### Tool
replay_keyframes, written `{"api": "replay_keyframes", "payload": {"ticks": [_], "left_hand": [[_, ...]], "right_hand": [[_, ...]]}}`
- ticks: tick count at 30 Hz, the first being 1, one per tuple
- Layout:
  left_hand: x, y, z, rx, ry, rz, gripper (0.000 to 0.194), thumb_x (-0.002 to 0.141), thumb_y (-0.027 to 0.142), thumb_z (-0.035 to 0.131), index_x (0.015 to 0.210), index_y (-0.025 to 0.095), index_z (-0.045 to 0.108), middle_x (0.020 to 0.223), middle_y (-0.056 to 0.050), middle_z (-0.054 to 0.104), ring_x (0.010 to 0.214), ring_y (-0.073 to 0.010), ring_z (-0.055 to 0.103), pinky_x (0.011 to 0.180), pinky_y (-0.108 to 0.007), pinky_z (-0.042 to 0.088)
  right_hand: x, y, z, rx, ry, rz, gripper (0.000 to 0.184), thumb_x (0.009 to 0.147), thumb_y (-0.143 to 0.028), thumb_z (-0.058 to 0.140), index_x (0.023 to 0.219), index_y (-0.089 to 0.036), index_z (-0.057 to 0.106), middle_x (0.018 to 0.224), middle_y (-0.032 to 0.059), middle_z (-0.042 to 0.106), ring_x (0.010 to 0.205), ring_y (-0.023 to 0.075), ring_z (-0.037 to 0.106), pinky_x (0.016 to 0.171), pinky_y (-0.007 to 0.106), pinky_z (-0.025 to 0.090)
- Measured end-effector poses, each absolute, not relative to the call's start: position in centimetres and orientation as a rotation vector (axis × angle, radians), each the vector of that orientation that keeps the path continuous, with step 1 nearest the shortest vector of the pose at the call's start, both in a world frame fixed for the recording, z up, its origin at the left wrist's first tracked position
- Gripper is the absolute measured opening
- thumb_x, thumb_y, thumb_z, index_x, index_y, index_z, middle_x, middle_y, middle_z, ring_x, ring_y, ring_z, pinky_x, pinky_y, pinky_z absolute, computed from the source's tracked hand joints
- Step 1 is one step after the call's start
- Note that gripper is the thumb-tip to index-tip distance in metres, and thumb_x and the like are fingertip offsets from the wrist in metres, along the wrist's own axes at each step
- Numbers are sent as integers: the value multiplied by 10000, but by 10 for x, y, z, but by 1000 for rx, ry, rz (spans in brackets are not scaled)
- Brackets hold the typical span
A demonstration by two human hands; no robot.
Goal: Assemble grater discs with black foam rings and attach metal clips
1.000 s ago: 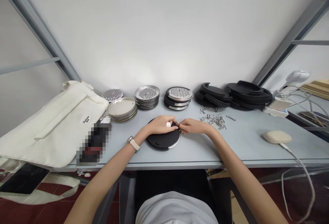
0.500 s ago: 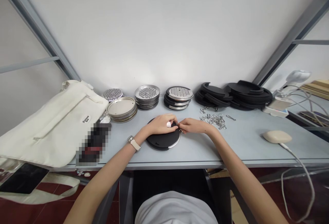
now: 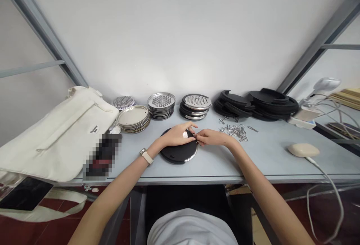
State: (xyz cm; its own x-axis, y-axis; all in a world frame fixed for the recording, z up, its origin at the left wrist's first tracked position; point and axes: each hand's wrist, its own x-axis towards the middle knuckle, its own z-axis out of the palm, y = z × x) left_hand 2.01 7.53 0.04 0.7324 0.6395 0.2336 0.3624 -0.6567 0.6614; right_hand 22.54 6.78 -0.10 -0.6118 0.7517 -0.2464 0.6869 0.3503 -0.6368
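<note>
A round black disc point(image 3: 180, 154) with a silver metal edge at its lower right lies flat on the grey table in front of me. My left hand point(image 3: 177, 134) rests over its upper part, thumb stretched towards the right edge and index finger lifted apart from it. At that edge, my right hand point(image 3: 208, 137) pinches a small metal clip point(image 3: 197, 142), largely hidden by the fingertips. More metal clips point(image 3: 236, 131) lie in a loose pile to the right, beyond my right hand.
Along the wall stand stacks of plain metal discs point(image 3: 132, 116), grater discs point(image 3: 161, 102), black-rimmed graters point(image 3: 197, 102) and black plastic holders point(image 3: 270, 102). A cream bag point(image 3: 62, 136) covers the left side. A pale corded device point(image 3: 303, 149) sits at the right.
My left index finger has lifted and opened away from the thumb. The right hand keeps its pinch at the disc's edge, and the disc has stayed in place.
</note>
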Motion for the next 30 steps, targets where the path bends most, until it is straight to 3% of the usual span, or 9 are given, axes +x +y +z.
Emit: {"api": "replay_keyframes", "payload": {"ticks": [5, 30], "left_hand": [[22, 80, -4, 2208, 749, 639, 499, 759, 235, 659, 1218, 224, 464, 984, -17, 665, 986, -171, 620, 939, -319, 427], [21, 83, -7, 2229, 716, 641, 439, 758, 233, 649, 1171, 213, 505, 1020, -21, 667, 986, -167, 618, 916, -299, 435]], "right_hand": [[224, 67, 1, -1336, -2519, 1118, 406, 883, -405, 333, 595, -170, 497, 608, 1, 533, 563, 116, 426, 617, 256, 353], [226, 69, -2, -1353, -2499, 1110, 406, 879, -398, 348, 593, -165, 518, 619, 3, 552, 561, 113, 432, 619, 255, 354]]}}
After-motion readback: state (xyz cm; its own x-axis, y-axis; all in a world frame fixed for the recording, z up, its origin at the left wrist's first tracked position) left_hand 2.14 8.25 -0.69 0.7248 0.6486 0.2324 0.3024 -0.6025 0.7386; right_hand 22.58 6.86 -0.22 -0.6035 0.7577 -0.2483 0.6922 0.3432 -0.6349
